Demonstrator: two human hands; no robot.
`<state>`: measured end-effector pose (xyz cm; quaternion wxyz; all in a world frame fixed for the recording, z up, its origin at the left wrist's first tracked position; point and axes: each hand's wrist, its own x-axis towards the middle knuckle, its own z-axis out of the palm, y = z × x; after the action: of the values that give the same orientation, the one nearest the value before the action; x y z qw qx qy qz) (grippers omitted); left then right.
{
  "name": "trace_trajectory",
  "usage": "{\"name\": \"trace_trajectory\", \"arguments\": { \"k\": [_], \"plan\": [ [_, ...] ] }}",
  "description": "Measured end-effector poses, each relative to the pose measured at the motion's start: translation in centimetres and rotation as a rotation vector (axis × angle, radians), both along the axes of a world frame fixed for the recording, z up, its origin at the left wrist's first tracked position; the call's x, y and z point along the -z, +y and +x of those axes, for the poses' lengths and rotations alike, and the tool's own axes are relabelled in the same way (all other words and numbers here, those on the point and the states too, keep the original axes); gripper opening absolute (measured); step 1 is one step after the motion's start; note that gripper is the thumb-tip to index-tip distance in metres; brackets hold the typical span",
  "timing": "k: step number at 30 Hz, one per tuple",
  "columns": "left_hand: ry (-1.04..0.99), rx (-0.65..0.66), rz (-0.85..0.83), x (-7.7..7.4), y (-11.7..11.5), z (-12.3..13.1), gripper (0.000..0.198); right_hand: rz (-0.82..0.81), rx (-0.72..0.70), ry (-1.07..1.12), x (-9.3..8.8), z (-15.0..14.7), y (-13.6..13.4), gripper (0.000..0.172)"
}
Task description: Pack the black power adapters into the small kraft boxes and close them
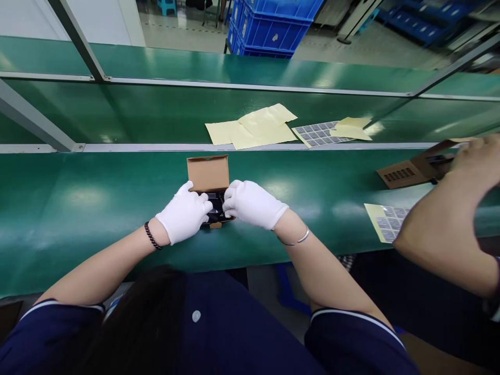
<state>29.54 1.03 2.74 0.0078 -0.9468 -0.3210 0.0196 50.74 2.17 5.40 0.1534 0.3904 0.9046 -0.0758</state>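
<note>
A small brown cardboard box (208,174) stands with its lid raised on the green work surface in front of me. Inside it lies a black item (215,202), partly covered by my fingers. My left hand (185,213), in a white glove, is at the box's left side with its fingers bent over the black contents. From the right, my right hand (252,204), also gloved in white, reaches over the box's right edge with curled fingers. Whether either hand grips the item or only touches it is hidden.
Yellowish sheets (265,126) and a label sheet (320,134) lie behind the metal rail (156,148). At the right, a co-worker's bare arm (441,229) reaches to another open box (402,174), near a second label sheet (386,221). Blue crates (271,28) stand beyond.
</note>
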Motion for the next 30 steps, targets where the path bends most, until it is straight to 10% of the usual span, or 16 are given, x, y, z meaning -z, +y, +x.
{"name": "trace_trajectory", "arguments": {
  "k": [7, 11, 16, 22, 30],
  "plan": [
    [-0.146, -0.202, -0.007, 0.7, -0.3, 0.6, 0.017, 0.057, 0.089, -0.021, 1.3, -1.7, -0.2, 0.016],
    [-0.133, -0.271, 0.013, 0.7, -0.3, 1.4, 0.023, 0.004, 0.176, 0.405, 2.6, 0.5, -0.7, 0.02],
    [-0.048, -0.307, -0.058, -0.5, 0.0, 2.7, 0.027, 0.216, 0.646, 1.021, 5.6, 3.6, -1.6, 0.028],
    [0.005, -0.387, -0.191, -2.1, 1.9, 3.4, 0.021, -0.447, 0.895, 1.356, 10.4, 4.0, -2.1, 0.075],
    [0.079, -0.413, -0.163, -2.2, 3.2, 4.1, 0.02, -0.655, 0.751, 1.464, 10.1, 1.1, 0.6, 0.092]
  ]
}}
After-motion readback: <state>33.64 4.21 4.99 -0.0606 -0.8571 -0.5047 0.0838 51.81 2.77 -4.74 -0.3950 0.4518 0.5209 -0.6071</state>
